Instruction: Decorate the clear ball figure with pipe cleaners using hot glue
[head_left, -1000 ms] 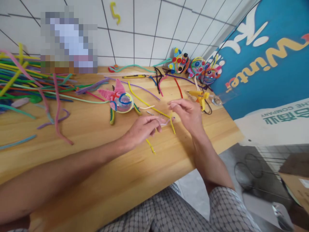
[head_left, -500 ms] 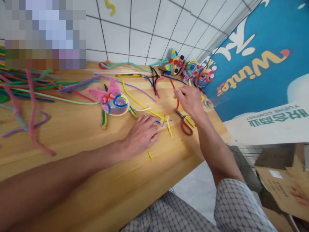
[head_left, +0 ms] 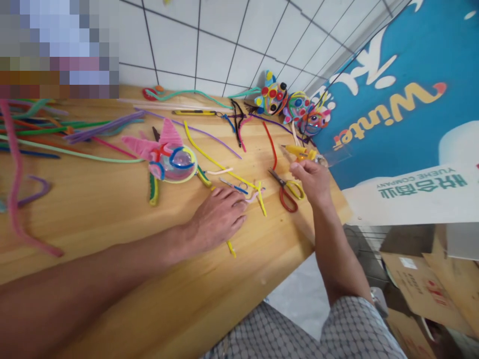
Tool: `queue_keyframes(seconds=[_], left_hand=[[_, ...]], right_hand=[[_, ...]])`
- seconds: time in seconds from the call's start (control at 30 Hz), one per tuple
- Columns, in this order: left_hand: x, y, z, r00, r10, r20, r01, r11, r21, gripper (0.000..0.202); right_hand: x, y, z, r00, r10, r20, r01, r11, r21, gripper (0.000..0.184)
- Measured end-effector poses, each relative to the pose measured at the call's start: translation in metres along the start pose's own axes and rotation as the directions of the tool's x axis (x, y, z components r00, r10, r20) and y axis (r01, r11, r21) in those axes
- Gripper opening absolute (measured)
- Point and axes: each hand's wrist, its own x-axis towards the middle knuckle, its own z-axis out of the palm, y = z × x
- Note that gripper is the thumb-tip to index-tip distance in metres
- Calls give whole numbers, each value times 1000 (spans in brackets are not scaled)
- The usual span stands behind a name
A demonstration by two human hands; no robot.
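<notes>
My left hand [head_left: 217,219] rests palm down on the wooden table, its fingers lying forward and slightly bent. A short yellow pipe cleaner [head_left: 231,248] sticks out from beneath it. Just past its fingertips are a small blue-and-metal tool [head_left: 235,186] and a yellow pipe cleaner with a forked end [head_left: 261,199]. My right hand [head_left: 312,182] is closed at the handle end of a yellow glue gun [head_left: 299,152], whose nozzle points left; the fingers hide the handle. Red-and-yellow-handled scissors [head_left: 287,192] lie open beside that hand.
A clear ball with pink pipe-cleaner ears [head_left: 174,162] stands left of centre. Decorated balls [head_left: 273,97] line the back right. A yellow cutter knife [head_left: 196,112] lies near the tiled wall [head_left: 217,40]. Many pipe cleaners [head_left: 97,127] are heaped left. Cardboard boxes [head_left: 422,289] stand lower right.
My right hand has moved right and toward me, and the yellow glue gun now shows by it. My left hand has stayed nearly in place, uncovering more of the small blue-and-metal tool. The view has shifted slightly.
</notes>
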Motion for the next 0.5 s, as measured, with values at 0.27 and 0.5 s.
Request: queue_keyframes(seconds=[0.27,0.5], left_hand=[[-1,0,-4,997,23,-70,-24,1000,-11,24],[-2,-1,-4,992,17,-127,-30,994,-101,25]], right_hand=[[31,-10,46,893,-244,379,217,970,114,61],[24,-15,41,894,-276,354,225,958,180,43]])
